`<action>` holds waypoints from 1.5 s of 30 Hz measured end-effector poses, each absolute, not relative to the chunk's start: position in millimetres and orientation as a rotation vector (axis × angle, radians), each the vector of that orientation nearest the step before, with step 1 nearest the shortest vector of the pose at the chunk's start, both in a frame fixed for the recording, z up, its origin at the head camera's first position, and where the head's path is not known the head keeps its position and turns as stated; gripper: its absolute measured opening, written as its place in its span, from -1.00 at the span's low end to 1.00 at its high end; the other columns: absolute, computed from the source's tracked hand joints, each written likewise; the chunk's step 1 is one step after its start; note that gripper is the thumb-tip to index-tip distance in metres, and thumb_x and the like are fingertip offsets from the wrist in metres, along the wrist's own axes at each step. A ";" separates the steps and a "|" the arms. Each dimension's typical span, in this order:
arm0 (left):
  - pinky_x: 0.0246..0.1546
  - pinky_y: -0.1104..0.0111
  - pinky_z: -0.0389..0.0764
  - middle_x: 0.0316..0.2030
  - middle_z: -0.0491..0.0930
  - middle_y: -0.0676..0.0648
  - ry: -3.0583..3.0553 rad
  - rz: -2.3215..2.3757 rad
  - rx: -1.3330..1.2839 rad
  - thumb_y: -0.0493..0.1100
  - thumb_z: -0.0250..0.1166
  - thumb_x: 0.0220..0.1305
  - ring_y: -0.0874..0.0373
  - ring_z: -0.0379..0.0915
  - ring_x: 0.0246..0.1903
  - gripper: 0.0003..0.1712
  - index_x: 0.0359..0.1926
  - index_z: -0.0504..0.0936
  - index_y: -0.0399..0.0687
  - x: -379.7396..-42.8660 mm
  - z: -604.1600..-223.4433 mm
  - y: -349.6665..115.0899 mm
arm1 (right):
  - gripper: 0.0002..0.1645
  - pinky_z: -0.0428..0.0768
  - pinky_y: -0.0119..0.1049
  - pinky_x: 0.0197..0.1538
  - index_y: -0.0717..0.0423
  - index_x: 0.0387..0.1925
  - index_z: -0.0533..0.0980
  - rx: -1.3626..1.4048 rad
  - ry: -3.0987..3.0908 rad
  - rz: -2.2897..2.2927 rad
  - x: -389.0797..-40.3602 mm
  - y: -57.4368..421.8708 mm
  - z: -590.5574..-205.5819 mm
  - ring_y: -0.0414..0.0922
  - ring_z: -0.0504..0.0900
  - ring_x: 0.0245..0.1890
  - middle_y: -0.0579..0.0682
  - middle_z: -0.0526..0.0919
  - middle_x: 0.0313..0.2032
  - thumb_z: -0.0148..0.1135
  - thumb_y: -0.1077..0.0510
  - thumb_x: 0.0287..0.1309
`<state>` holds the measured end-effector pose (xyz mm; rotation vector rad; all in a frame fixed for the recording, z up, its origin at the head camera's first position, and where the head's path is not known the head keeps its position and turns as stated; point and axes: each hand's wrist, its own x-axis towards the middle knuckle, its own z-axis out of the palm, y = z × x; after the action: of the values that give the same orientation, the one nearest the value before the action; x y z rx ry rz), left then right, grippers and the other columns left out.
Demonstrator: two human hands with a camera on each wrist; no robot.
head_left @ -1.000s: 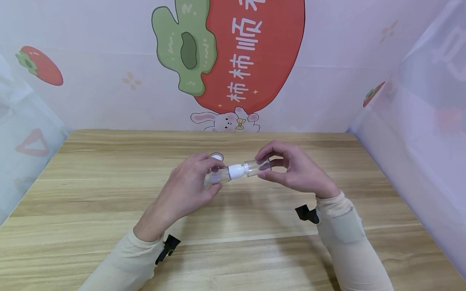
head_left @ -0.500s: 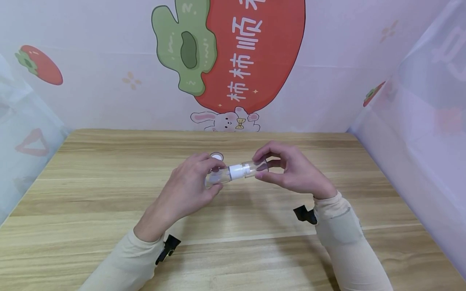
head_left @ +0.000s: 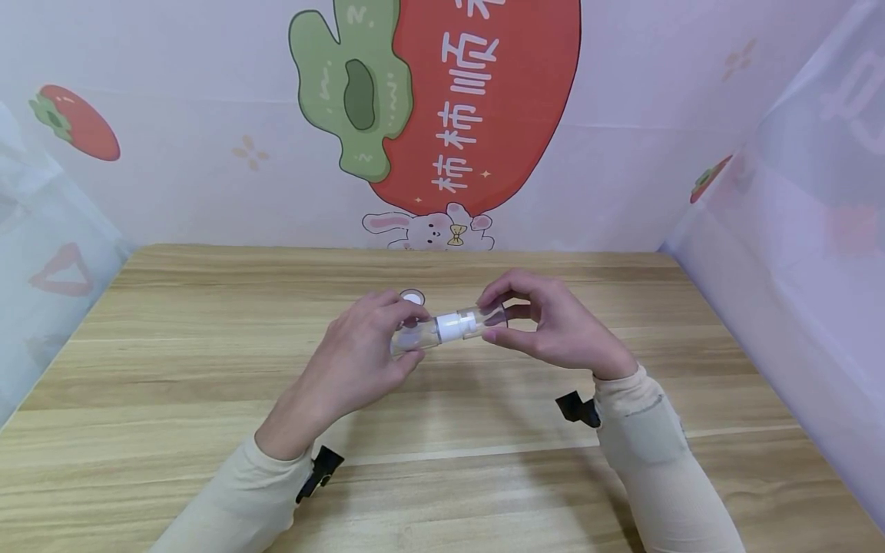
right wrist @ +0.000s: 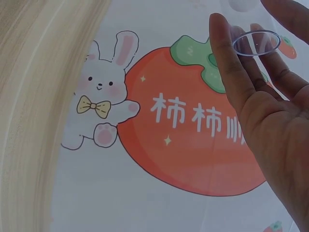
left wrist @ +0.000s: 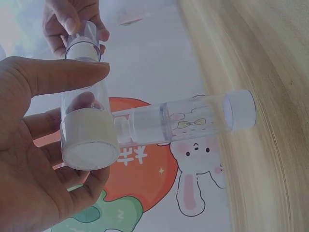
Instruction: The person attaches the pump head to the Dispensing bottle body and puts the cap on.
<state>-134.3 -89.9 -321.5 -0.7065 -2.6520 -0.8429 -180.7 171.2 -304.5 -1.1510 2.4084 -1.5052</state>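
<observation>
My left hand (head_left: 356,357) grips a clear small bottle (head_left: 419,336) by its body, tilted nearly level above the table. In the left wrist view, the white base (left wrist: 89,140) of that bottle faces the camera. Its white pump collar (head_left: 451,326) points toward my right hand (head_left: 556,319), which pinches a clear cap (head_left: 475,322) between thumb and fingers. The cap surrounds the nozzle, its rim close to the collar. Only the cap's round closed end (right wrist: 257,43) shows clearly in the right wrist view.
A second clear bottle (left wrist: 198,118) with a white base stands on the table behind my left hand, mostly hidden in the head view. The wooden table (head_left: 442,491) ends at a printed cloth backdrop (head_left: 207,169); cloth also hangs at both sides.
My right hand has moved slightly left, bringing the cap further over the nozzle toward the collar. The left hand and its bottle have stayed almost still.
</observation>
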 end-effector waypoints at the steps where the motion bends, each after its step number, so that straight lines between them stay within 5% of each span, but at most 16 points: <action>1: -0.29 0.19 0.58 -0.20 0.63 -0.03 -2.650 -0.844 -0.707 -0.27 0.60 -0.01 0.09 0.49 -0.20 -0.61 -0.10 0.74 -0.08 -134.3 -321.7 -89.9 | -0.65 0.68 -0.14 0.00 0.22 -0.10 0.58 -1.150 2.411 -1.504 -180.5 171.2 -304.4 -0.01 0.67 -0.16 0.06 0.65 -0.15 0.48 0.42 0.06; 45: -0.32 0.20 0.57 -0.19 0.65 -0.03 -2.658 -0.851 -0.726 -0.26 0.60 -0.02 0.09 0.49 -0.21 -0.61 -0.10 0.74 -0.09 -134.3 -322.8 -87.1 | -0.63 0.68 -0.19 0.00 0.14 -0.10 0.61 -1.202 2.426 -1.469 -178.4 161.5 -308.6 -0.08 0.65 -0.14 -0.04 0.65 -0.15 0.52 0.38 0.04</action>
<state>-134.3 -87.1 -322.8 -0.7264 -2.6575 -0.8515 -178.4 161.5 -308.6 -1.2024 2.4264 -1.4688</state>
